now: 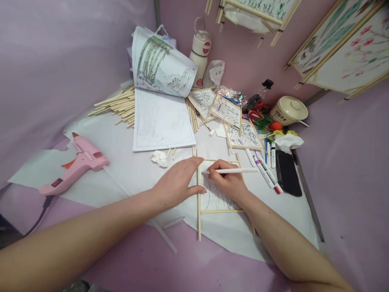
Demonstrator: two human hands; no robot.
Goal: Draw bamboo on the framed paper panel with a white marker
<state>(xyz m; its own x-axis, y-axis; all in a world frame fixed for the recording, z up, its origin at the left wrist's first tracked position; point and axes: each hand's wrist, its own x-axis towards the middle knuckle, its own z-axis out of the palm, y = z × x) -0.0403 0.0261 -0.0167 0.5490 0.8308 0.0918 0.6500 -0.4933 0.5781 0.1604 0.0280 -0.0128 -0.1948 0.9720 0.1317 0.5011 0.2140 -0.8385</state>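
A white marker pen (240, 170) is pinched in my right hand (226, 180), its tip near the upper left of a stick-framed drawing (212, 198). Dark, mostly upright lines cover part of the drawing's white sheet. My left hand (179, 180) rests over the frame's left stick, thumb and fingers apart, with the thumb tip lying on the sheet. My right hand and forearm hide the right part of the drawing.
A pink glue gun (80, 162) lies left. Behind are an open picture pad (162, 121), wooden sticks (117, 105), small framed drawings (244, 136) and a white bottle (199, 54). Markers (264, 170), a black phone (288, 173) and a lidded bowl (288, 109) are right.
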